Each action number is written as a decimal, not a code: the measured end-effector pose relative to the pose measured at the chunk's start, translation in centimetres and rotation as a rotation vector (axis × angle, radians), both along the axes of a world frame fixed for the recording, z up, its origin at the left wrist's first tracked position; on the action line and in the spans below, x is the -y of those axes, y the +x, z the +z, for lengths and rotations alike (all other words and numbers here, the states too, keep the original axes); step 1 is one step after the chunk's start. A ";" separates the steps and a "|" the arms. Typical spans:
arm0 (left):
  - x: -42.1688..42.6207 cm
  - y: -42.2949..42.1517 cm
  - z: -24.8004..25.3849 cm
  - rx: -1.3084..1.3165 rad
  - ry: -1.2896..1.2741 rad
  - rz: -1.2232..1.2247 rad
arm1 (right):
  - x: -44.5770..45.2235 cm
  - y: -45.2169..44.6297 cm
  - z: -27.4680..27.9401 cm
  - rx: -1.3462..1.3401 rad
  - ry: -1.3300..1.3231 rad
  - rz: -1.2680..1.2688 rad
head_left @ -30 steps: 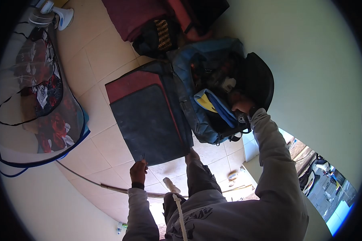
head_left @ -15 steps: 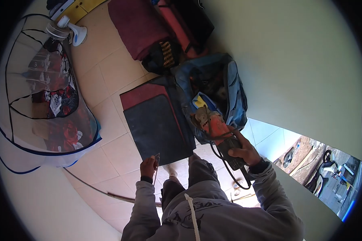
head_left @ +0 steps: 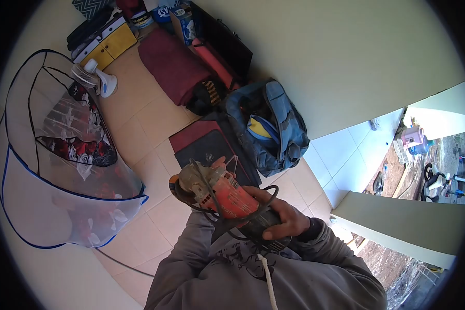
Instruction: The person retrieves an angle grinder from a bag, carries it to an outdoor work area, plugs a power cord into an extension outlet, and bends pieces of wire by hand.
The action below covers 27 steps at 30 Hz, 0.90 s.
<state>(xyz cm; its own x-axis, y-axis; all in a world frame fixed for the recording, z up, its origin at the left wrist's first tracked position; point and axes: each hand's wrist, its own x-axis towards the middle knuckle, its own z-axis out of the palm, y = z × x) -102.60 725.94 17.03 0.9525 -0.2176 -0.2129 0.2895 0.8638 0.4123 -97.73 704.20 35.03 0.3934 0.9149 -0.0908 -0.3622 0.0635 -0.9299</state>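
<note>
The power tool (head_left: pixel 232 199), scuffed red with a rounded black end, is clasped by the right hand (head_left: pixel 288 219); the mostly hidden left hand's (head_left: pixel 219 162) grip cannot be told.

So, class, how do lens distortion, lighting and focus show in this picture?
Head view: curved black borders, suggesting a fisheye lens; bright daylight on the pale blue tiles at right, dimmer indoors; the open bag's interior mostly shadowed; the power tool fairly sharp.

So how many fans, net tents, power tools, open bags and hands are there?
Fans: 1
Net tents: 1
Power tools: 1
Open bags: 1
Hands: 2, the right hand and the mostly hidden left hand
Total: 6
</note>
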 end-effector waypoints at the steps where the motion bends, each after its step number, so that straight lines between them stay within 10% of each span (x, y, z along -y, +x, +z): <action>1: -0.1 -1.2 0.4 0.055 -0.019 0.023 | -0.2 -1.4 0.9 -0.017 -0.003 -0.028; 6: -1.4 -8.9 -1.5 -0.182 0.425 0.193 | -0.1 -6.7 2.3 -0.057 -0.016 -0.135; 13: -4.7 -18.6 0.2 -0.258 0.148 0.304 | 2.7 -13.3 0.3 -0.060 -0.191 -0.431; 21: -3.2 -18.6 1.1 0.082 0.336 -0.323 | 10.9 -18.6 -8.9 0.036 -0.648 -0.594; 27: 0.8 -18.5 -1.5 -0.052 -0.120 -0.543 | 19.3 -28.1 -15.2 0.095 -1.165 -0.647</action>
